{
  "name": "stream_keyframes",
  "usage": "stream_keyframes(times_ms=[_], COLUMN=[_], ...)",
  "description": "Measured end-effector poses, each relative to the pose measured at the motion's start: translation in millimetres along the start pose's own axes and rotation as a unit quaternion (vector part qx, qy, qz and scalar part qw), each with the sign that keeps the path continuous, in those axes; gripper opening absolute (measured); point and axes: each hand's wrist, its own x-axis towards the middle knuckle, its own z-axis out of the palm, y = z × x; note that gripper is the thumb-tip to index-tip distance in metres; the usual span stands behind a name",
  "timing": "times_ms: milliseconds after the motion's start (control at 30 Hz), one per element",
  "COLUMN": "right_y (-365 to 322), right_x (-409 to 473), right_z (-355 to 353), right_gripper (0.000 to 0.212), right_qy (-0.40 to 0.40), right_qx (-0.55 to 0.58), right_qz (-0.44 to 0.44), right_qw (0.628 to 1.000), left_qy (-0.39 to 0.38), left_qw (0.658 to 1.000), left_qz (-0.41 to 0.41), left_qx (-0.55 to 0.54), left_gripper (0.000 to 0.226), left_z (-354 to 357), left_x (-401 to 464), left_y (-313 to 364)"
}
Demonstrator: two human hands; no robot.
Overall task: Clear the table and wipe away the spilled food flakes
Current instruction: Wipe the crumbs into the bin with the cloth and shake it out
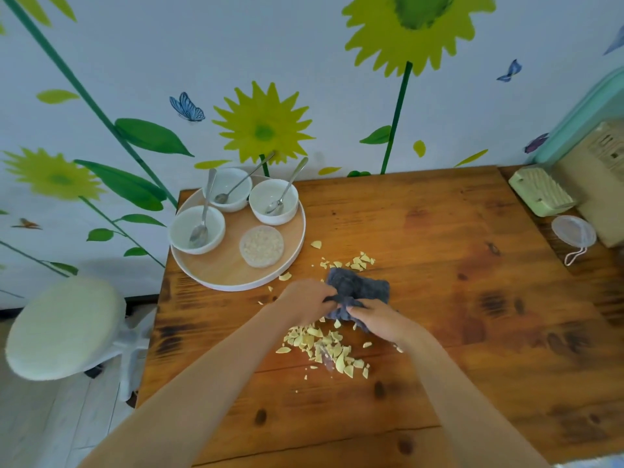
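— While both hands bunch that cloth (358, 288), what worries you?

— The flakes (324, 349). Left hand (305, 298) and right hand (378, 319) each grip the cloth's near edge, fingers curled into it, and the big pile lies just under the wrists, near the table (472, 298) front.

— So a careless sweep pushes them off?

— Likely, I'd say. A smaller scatter sits beyond the cloth, beside the tray (233, 282); a loosely bunched cloth could skip those, or nudge them under the rim.

— And the bowls (197, 229)?

— Still on the tray, not cleared.
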Motion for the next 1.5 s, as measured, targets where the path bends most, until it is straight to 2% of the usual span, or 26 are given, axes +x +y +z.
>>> stream_keyframes(times_ms=[100, 200, 400, 500, 700, 833, 900, 967, 1033, 1100, 1233, 1500], right_y=[-13.6, -29.0, -60.6, -75.4, -99.8, -95.6, -83.7, -66.6, -48.0, -32.0, -17.4, -9.5], right_x=[-3.7, -7.4, -7.8, 2.9, 45.7, 86.7, 107.5, 126.3, 139.5, 147.0, 144.8, 115.9], right_z=[-31.4, -63.9, -126.5, -155.0, -184.8, -176.7, -161.6, -141.2, -120.3, -103.4, -89.4, -64.2], right_gripper=[0.034, 0.037, 0.042, 0.039, 0.025, 0.024, 0.029, 0.038, 0.035, 0.031, 0.036, 0.04], right_qy=[-0.007, -0.003, -0.003, 0.001, 0.062, 0.12, 0.119, 0.097, 0.067, 0.058, 0.066, 0.033], right_qx=[-0.062, -0.079, -0.128, -0.151, -0.114, -0.077, -0.079, -0.088, -0.105, -0.144, -0.175, -0.186], right_qz=[-0.017, -0.035, -0.069, -0.102, -0.205, -0.264, -0.252, -0.223, -0.204, -0.192, -0.187, -0.149], right_qw=[0.998, 0.996, 0.989, 0.983, 0.97, 0.954, 0.957, 0.966, 0.971, 0.969, 0.964, 0.971], left_qy=[0.005, 0.018, 0.072, 0.109, 0.19, 0.227, 0.194, 0.118, 0.04, -0.003, 0.021, 0.015], left_qw=[0.999, 0.995, 0.991, 0.989, 0.979, 0.965, 0.968, 0.979, 0.987, 0.988, 0.985, 0.989], left_qz=[0.003, 0.008, 0.022, 0.002, -0.058, -0.098, -0.122, -0.135, -0.139, -0.143, -0.147, -0.13], left_qx=[-0.047, -0.098, -0.111, -0.098, -0.045, -0.092, -0.107, -0.095, -0.07, -0.061, -0.082, -0.063], left_gripper=[0.029, 0.02, 0.026, 0.027, 0.025, 0.012, 0.016, 0.02, 0.028, 0.041, 0.051, 0.042], left_z=[-19.1, -48.3, -102.8, -124.8, -152.3, -144.5, -125.9, -102.8, -81.8, -62.6, -32.6, -9.5], left_x=[6.4, 14.1, 34.7, 47.3, 77.3, 98.4, 113.1, 124.8, 131.0, 132.9, 130.8, 108.2], left_y=[4.6, 13.1, 21.6, 21.7, 10.3, -8.0, -18.6, -25.9, -27.4, -27.0, -27.8, -25.9])
